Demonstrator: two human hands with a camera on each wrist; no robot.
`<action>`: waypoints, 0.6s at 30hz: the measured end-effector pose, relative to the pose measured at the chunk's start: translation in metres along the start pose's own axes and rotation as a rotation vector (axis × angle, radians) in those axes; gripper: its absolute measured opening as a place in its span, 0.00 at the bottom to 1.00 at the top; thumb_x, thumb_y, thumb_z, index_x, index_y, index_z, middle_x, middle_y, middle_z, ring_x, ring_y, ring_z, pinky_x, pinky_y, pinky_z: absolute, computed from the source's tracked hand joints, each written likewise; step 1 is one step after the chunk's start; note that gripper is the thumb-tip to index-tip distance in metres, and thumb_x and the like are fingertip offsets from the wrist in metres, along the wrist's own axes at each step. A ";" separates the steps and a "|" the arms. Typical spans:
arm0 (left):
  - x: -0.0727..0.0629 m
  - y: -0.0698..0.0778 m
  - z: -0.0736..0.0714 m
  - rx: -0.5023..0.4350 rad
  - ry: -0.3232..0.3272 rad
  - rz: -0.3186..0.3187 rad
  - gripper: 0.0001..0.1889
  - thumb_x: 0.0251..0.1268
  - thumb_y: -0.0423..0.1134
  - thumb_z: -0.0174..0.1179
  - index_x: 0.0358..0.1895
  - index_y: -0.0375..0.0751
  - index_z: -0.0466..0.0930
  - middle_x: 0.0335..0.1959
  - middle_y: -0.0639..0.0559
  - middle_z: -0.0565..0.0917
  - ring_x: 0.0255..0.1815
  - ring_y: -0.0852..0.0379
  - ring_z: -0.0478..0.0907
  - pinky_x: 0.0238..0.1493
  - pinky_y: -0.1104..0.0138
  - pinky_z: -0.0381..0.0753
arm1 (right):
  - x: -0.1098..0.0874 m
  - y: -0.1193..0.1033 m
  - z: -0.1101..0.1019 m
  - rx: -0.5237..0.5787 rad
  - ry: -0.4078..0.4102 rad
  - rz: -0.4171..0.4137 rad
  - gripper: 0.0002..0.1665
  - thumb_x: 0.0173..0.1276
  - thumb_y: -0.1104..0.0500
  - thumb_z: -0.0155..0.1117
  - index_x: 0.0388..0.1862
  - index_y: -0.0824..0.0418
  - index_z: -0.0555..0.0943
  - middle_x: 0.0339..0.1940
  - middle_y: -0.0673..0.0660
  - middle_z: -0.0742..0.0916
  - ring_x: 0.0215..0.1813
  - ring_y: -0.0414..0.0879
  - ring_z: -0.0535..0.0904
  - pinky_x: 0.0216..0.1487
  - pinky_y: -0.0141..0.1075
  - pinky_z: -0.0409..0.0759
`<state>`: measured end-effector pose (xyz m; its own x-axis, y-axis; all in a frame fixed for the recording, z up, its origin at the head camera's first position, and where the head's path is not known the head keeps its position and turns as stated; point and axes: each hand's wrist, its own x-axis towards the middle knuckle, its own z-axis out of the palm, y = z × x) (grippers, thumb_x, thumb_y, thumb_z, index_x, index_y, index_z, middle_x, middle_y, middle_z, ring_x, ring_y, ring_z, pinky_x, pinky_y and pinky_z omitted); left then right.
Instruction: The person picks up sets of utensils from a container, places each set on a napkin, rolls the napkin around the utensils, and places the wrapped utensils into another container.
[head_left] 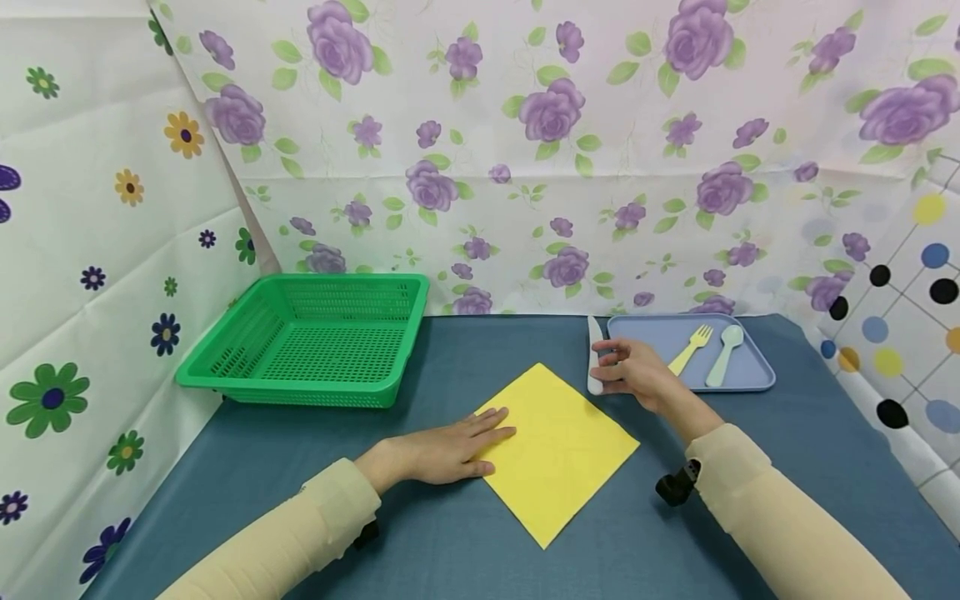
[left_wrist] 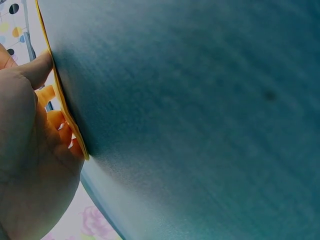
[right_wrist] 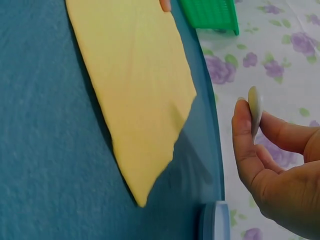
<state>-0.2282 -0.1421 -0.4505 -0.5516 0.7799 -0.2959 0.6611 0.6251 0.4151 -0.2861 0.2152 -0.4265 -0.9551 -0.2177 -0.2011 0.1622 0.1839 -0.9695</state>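
Note:
A yellow square napkin [head_left: 558,450] lies flat on the blue table, turned like a diamond. My left hand [head_left: 450,448] rests on its left corner with the fingers spread straight; in the left wrist view the thumb and fingers touch the napkin's edge [left_wrist: 60,95]. Between thumb and fingers my right hand [head_left: 633,371] pinches a white toy knife [head_left: 594,354], held upright just left of the tray. The right wrist view shows the knife [right_wrist: 255,110] end-on in the pinch. On the lilac tray [head_left: 652,333] lie a yellow fork [head_left: 690,348] and a pale green spoon [head_left: 724,356].
A green perforated basket [head_left: 300,396] stands at the back left of the blue table [head_left: 450,558]. Flowered cloth [head_left: 495,242] hangs behind the table's rear edge, and more patterned cloth covers both sides.

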 end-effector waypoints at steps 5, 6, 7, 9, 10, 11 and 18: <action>0.000 0.000 0.000 0.002 0.000 -0.002 0.35 0.85 0.59 0.43 0.87 0.59 0.45 0.88 0.58 0.37 0.86 0.58 0.33 0.83 0.53 0.49 | 0.000 0.000 0.011 -0.005 -0.013 0.002 0.35 0.76 0.69 0.64 0.77 0.73 0.64 0.46 0.59 0.77 0.40 0.46 0.82 0.47 0.40 0.88; 0.000 0.000 0.000 0.003 -0.001 -0.003 0.35 0.85 0.59 0.43 0.87 0.59 0.45 0.88 0.58 0.37 0.86 0.58 0.33 0.83 0.54 0.49 | 0.000 0.000 0.013 -0.008 -0.014 0.001 0.35 0.75 0.69 0.64 0.77 0.73 0.65 0.46 0.59 0.77 0.39 0.46 0.82 0.47 0.40 0.88; 0.000 0.000 0.000 0.005 -0.001 -0.004 0.35 0.85 0.59 0.43 0.87 0.59 0.45 0.88 0.58 0.37 0.86 0.58 0.33 0.83 0.54 0.49 | 0.000 0.000 0.015 -0.010 -0.017 0.000 0.34 0.75 0.70 0.64 0.77 0.73 0.65 0.46 0.59 0.77 0.39 0.46 0.82 0.47 0.41 0.88; 0.000 0.000 0.000 0.008 -0.001 -0.005 0.35 0.85 0.59 0.43 0.87 0.59 0.45 0.88 0.58 0.38 0.86 0.58 0.34 0.83 0.54 0.49 | 0.000 -0.001 0.019 -0.013 -0.024 -0.002 0.34 0.75 0.70 0.64 0.76 0.73 0.65 0.47 0.60 0.77 0.39 0.46 0.83 0.47 0.41 0.88; 0.000 0.000 0.000 0.009 -0.001 -0.005 0.35 0.85 0.59 0.43 0.87 0.59 0.45 0.88 0.58 0.38 0.86 0.58 0.34 0.83 0.54 0.49 | 0.000 -0.001 0.021 -0.014 -0.027 -0.004 0.34 0.75 0.70 0.65 0.76 0.73 0.65 0.47 0.61 0.78 0.39 0.46 0.83 0.47 0.41 0.88; 0.000 0.001 0.000 0.009 0.000 -0.006 0.35 0.85 0.60 0.43 0.87 0.59 0.45 0.88 0.58 0.38 0.86 0.58 0.34 0.83 0.53 0.49 | 0.001 -0.001 0.023 -0.015 -0.026 -0.003 0.34 0.75 0.70 0.64 0.76 0.73 0.66 0.47 0.61 0.78 0.39 0.46 0.83 0.47 0.41 0.88; 0.000 0.002 -0.001 0.010 -0.003 -0.018 0.35 0.84 0.60 0.43 0.87 0.60 0.45 0.87 0.59 0.38 0.86 0.58 0.34 0.83 0.53 0.50 | 0.002 -0.002 0.036 0.006 -0.034 0.008 0.33 0.74 0.71 0.65 0.75 0.73 0.68 0.46 0.61 0.79 0.39 0.48 0.86 0.45 0.42 0.89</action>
<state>-0.2272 -0.1408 -0.4492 -0.5620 0.7685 -0.3058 0.6563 0.6394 0.4006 -0.2792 0.1797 -0.4305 -0.9446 -0.2491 -0.2139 0.1719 0.1798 -0.9686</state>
